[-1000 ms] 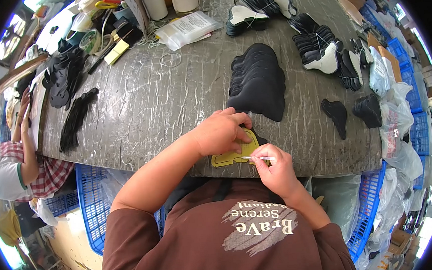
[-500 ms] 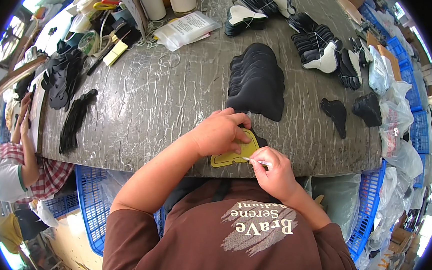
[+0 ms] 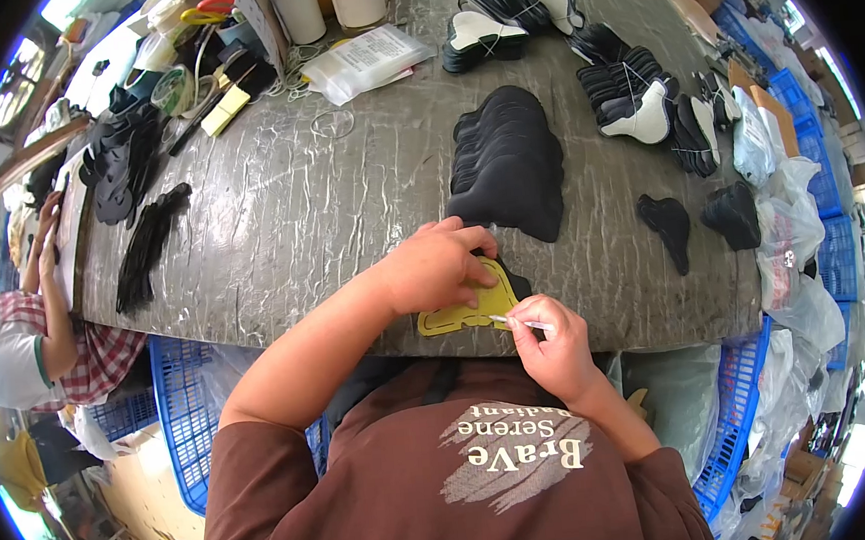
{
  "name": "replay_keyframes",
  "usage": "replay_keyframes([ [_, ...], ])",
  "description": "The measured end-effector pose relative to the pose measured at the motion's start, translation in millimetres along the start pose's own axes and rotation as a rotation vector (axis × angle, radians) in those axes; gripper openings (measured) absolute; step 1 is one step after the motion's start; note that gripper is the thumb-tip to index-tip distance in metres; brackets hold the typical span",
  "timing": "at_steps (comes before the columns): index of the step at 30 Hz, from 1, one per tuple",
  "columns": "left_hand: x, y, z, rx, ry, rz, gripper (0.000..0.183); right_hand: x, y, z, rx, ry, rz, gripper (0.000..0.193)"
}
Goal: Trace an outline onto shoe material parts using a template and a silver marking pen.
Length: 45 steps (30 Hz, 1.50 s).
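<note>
A yellow template (image 3: 446, 317) with slots cut along its edges lies at the table's near edge, on top of a black cut piece (image 3: 518, 282) that peeks out at its right side. My left hand (image 3: 441, 269) bends over the template and holds it down with its fingertips. In my right hand (image 3: 555, 342) is a slim white pen (image 3: 535, 325), pinched between thumb and fingers. Its tip meets the template's lower edge, near a notch. Just beyond my left hand, a fanned stack of black pieces (image 3: 507, 164) overlaps in a row.
Tied bundles of black and white pieces (image 3: 632, 106) lie at the far right, with loose black pieces (image 3: 666, 232) nearer. A plastic packet (image 3: 368, 62), jars and tools crowd the far left. A co-worker (image 3: 31, 343) sits at left. Blue baskets (image 3: 183, 408) stand below the table edge.
My right hand and the pen have shifted slightly right along the template's lower edge. My left hand stays on the template. The whole view has drifted a little.
</note>
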State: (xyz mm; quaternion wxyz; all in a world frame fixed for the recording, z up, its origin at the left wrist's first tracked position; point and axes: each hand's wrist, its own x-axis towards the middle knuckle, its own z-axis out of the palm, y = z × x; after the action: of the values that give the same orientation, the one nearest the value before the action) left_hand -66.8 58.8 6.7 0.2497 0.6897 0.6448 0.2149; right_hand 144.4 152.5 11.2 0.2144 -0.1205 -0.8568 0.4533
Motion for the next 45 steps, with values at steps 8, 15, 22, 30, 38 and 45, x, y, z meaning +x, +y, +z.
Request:
replay_keyframes([
  [8,0,0,0,0.000,0.020,0.026,0.032,-16,3,-14,0.025,0.071,0.096,0.011],
  [15,0,0,-1,-0.010,0.014,0.018,0.033,-24,5,-24,0.010,0.101,0.141,0.011],
  [22,2,1,-3,0.002,-0.008,0.018,0.037,-25,5,-29,-0.057,0.097,0.095,0.010],
  [30,5,7,-5,0.022,0.014,-0.031,0.056,-28,12,-37,0.171,0.287,0.253,0.002],
  [38,-4,0,1,-0.144,0.201,0.141,0.036,3,29,-38,0.266,0.009,0.426,0.019],
  [45,-45,-34,-4,-1.938,0.556,-0.022,0.021,57,33,-26,0.211,-0.228,0.407,0.024],
])
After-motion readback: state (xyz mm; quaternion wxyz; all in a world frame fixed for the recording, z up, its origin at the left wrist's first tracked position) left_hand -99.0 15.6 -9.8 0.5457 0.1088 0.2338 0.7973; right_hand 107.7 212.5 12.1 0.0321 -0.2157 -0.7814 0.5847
